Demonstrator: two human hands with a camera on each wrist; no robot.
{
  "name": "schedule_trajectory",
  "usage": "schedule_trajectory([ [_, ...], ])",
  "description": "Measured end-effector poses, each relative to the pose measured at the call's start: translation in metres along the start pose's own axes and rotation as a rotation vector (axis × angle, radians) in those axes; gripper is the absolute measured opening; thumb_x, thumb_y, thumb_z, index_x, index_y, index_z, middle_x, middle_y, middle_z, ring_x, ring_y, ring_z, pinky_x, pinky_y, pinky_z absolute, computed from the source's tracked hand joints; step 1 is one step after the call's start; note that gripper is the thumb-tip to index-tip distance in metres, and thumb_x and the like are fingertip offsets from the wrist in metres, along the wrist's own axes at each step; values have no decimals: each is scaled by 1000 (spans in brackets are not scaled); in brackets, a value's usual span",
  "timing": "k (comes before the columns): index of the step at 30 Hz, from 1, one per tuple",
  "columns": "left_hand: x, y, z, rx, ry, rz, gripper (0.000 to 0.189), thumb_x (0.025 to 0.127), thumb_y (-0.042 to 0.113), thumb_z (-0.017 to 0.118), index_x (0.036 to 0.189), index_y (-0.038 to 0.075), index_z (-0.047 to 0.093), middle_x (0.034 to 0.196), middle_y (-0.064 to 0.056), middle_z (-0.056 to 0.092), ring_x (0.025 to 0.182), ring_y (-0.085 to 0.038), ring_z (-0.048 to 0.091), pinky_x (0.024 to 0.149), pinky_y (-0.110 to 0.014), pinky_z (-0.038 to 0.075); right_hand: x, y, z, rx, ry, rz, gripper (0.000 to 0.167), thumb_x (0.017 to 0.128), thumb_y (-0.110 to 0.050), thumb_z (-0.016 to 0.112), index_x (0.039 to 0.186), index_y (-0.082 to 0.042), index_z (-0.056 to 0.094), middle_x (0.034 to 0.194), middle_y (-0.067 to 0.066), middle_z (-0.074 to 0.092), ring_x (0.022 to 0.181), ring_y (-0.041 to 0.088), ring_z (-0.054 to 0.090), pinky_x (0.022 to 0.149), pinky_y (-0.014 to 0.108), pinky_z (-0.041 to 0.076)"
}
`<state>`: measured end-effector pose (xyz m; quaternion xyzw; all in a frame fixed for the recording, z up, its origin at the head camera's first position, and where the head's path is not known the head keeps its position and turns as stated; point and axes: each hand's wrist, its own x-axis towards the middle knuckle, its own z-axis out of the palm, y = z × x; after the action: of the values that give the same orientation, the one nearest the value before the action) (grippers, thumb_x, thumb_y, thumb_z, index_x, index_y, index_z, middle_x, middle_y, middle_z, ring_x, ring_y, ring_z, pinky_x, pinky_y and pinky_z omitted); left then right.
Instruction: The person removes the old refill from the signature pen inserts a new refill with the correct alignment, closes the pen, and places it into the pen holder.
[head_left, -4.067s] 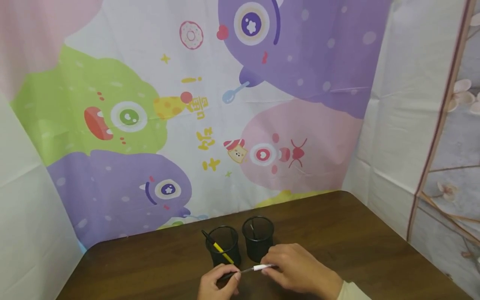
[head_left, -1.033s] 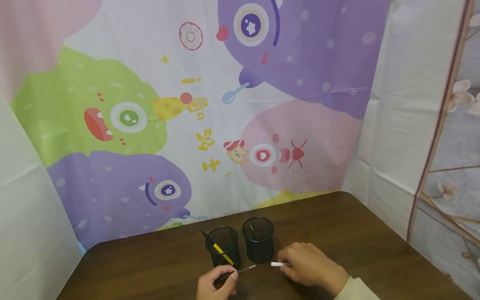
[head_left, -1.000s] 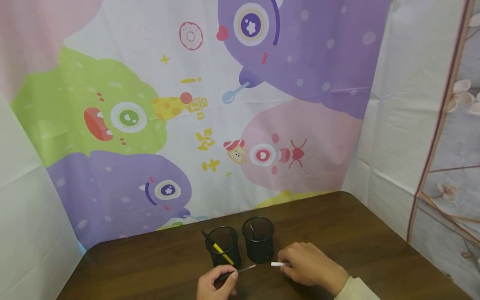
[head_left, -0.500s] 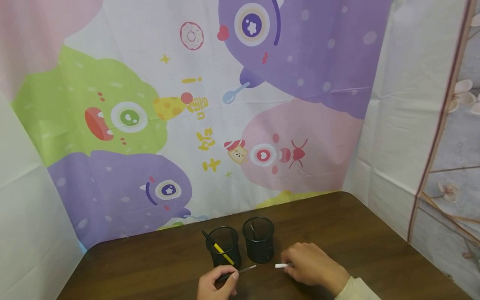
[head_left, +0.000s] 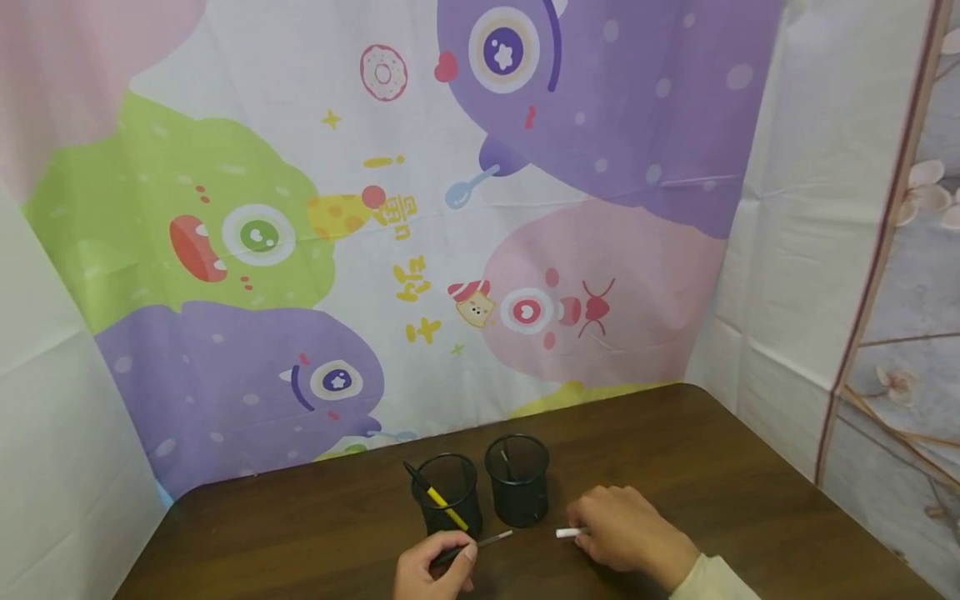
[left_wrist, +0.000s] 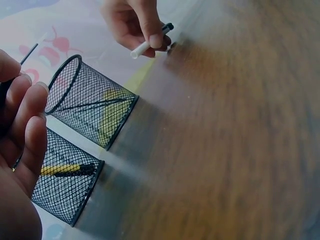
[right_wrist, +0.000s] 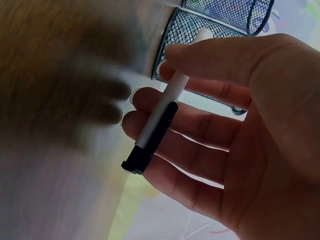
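In the head view my left hand pinches a black pen part with a thin grey refill sticking out to the right. My right hand holds a white pen barrel, apart from that refill. The right wrist view shows the barrel's black clip and end, with the thumb across the white tube and the fingers behind it. Just beyond my left hand stands a black mesh pen cup with a yellow-and-black pen leaning in it. Beside it is a second mesh cup.
A thin dark stick leans inside the second cup. The dark brown wooden table carries both cups. Behind it hangs a white cloth printed with cartoon monsters, and pale cloth hangs at the right.
The white barrel first sat over the refill's end. My right hand has drawn it off and moved right, widening the gap. The left hand and cups have hardly moved.
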<state>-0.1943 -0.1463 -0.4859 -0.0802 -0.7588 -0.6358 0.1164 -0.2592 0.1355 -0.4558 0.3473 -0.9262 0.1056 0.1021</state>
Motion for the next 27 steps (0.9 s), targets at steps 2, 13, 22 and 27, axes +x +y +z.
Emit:
schedule_trajectory([
  [2,0,1,0,3,-1,-9,5,89,9,75,91,5,73,67,0,65,53,-16,65,54,-33,58,0,0,0,3,-7,5,30,77,-19,80,65,-27,54,63,-16,47,57,5,44,47,33,39],
  [13,-1,-1,1,-10,16,11,11,89,13,76,89,2,72,67,0,65,52,-16,64,53,-34,58,-2,0,1,-12,-26,14,26,77,-18,81,68,-26,58,67,-15,49,60,5,46,50,34,41],
  [22,-1,0,0,-3,9,28,5,90,10,75,89,5,73,69,0,65,53,-15,64,53,-33,57,-1,-1,1,-14,-30,20,29,77,-18,80,65,-27,55,66,-14,47,58,6,44,48,34,39],
  [27,-1,-1,0,-7,8,67,3,90,8,74,88,5,73,69,1,64,52,-14,63,52,-33,57,-1,-1,2,-20,-35,26,29,76,-18,80,65,-26,55,67,-13,48,58,6,44,49,35,39],
])
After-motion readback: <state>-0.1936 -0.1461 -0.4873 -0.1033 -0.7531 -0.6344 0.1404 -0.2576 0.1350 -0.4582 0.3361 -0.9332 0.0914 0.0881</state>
